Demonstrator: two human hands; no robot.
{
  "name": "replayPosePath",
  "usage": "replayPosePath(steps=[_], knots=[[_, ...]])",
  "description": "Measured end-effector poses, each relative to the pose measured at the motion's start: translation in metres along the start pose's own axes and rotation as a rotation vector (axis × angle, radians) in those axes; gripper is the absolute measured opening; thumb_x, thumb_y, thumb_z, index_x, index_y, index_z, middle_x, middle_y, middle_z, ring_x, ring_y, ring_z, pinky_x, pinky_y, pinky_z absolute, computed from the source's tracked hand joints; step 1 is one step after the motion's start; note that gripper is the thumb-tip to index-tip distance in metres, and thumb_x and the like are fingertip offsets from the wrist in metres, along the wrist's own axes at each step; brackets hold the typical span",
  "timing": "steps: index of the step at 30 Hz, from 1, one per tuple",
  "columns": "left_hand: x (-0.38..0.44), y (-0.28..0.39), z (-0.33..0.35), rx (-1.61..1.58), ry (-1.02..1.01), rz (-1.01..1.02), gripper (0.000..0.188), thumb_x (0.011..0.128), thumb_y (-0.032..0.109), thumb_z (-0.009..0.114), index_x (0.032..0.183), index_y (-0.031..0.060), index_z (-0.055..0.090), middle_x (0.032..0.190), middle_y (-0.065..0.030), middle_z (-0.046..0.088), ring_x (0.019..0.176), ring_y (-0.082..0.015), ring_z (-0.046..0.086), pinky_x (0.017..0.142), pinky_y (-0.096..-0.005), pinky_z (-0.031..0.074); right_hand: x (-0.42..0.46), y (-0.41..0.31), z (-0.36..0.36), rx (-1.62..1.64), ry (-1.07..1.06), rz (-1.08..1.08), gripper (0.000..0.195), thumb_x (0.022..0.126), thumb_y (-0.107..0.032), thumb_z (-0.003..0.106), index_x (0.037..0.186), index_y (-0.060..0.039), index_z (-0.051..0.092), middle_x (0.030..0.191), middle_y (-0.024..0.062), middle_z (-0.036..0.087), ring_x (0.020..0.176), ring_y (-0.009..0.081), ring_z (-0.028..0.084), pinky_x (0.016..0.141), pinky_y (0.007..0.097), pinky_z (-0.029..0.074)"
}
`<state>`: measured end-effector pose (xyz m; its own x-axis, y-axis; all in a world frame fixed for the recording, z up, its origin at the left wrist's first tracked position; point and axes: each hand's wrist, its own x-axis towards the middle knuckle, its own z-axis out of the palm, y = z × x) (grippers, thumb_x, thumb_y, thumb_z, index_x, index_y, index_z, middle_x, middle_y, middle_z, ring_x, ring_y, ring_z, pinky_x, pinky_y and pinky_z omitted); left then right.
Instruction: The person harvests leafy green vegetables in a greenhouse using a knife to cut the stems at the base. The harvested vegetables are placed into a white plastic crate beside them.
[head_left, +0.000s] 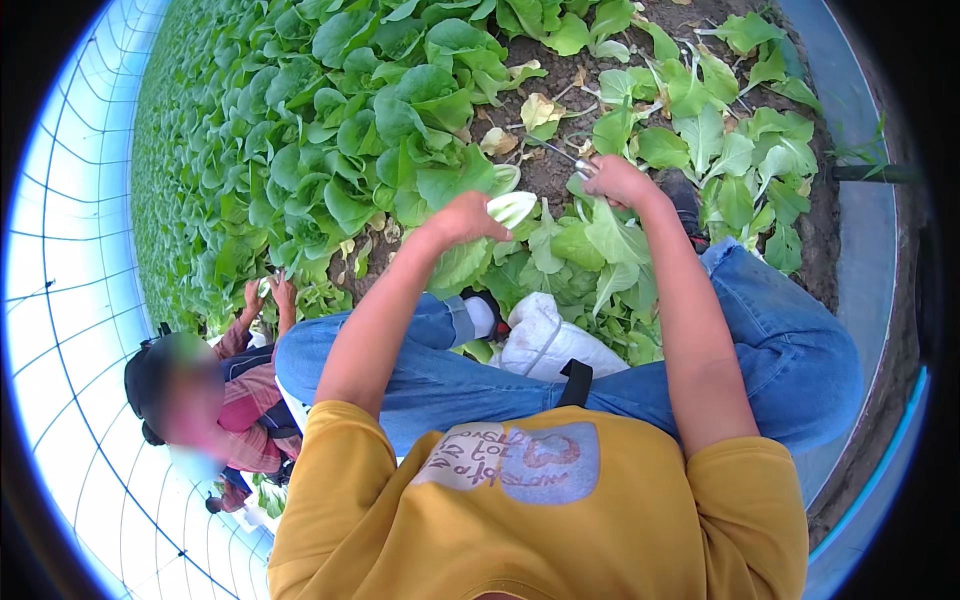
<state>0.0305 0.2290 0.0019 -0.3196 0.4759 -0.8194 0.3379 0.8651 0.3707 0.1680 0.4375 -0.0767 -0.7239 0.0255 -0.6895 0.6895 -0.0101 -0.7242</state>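
Observation:
My left hand grips a cut head of leafy greens, its pale stem base pointing right and its leaves hanging below my fingers. In my right hand is a knife with a metal blade, which points up and left over the soil. A loose green leaf lies just under my right hand; whether my fingers touch it I cannot tell. Another pale stem base shows just above the held head, at the edge of the standing greens.
Cut leaves litter the soil at the right, beside a plastic sheet edge. Between my legs sits a tied white sack. At the left a co-worker crouches, hands among the plants; another person is farther off.

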Motion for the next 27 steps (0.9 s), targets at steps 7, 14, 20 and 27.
replayPosePath(steps=[7, 14, 20, 27], knots=[[0.056, 0.01, 0.055, 0.765, 0.427, 0.186, 0.024, 0.071, 0.011, 0.06, 0.094, 0.0071, 0.064, 0.115, -0.0156, 0.052, 0.098, -0.0317, 0.055, 0.085, -0.0364, 0.046, 0.029, 0.035, 0.032, -0.18, 0.206, 0.076, 0.037, 0.074, -0.037, 0.064, 0.087, -0.0038, 0.056, 0.069, 0.0121, 0.059, 0.059, 0.0244, 0.058, 0.056, 0.0361, 0.045], [0.097, -0.048, 0.054, 0.688, 0.179, -0.133, 0.022, 0.074, 0.007, 0.053, 0.092, 0.0104, 0.064, 0.106, -0.0154, 0.054, 0.098, -0.0293, 0.055, 0.083, -0.0372, 0.046, 0.072, 0.062, 0.068, -0.217, 0.137, 0.088, 0.029, 0.076, -0.034, 0.06, 0.086, -0.0076, 0.057, 0.082, 0.0151, 0.061, 0.08, 0.0323, 0.058, 0.074, 0.0396, 0.044], [0.097, -0.061, 0.051, 0.585, 0.259, -0.063, 0.022, 0.073, 0.007, 0.053, 0.091, 0.0107, 0.065, 0.093, -0.0152, 0.06, 0.092, -0.0287, 0.059, 0.079, -0.0379, 0.047, 0.096, 0.065, 0.069, -0.364, 0.143, 0.068, 0.025, 0.078, -0.03, 0.057, 0.091, -0.008, 0.056, 0.085, 0.0158, 0.061, 0.082, 0.0333, 0.058, 0.074, 0.0422, 0.044], [0.096, -0.061, 0.044, 0.544, 0.245, -0.095, 0.016, 0.073, 0.005, 0.052, 0.084, 0.004, 0.064, 0.093, -0.0156, 0.061, 0.086, -0.0284, 0.061, 0.072, -0.0365, 0.05, 0.093, 0.086, 0.062, -0.564, 0.087, 0.071, 0.023, 0.075, -0.025, 0.058, 0.088, -0.0059, 0.057, 0.08, 0.0168, 0.061, 0.075, 0.0344, 0.058, 0.07, 0.0426, 0.046]])
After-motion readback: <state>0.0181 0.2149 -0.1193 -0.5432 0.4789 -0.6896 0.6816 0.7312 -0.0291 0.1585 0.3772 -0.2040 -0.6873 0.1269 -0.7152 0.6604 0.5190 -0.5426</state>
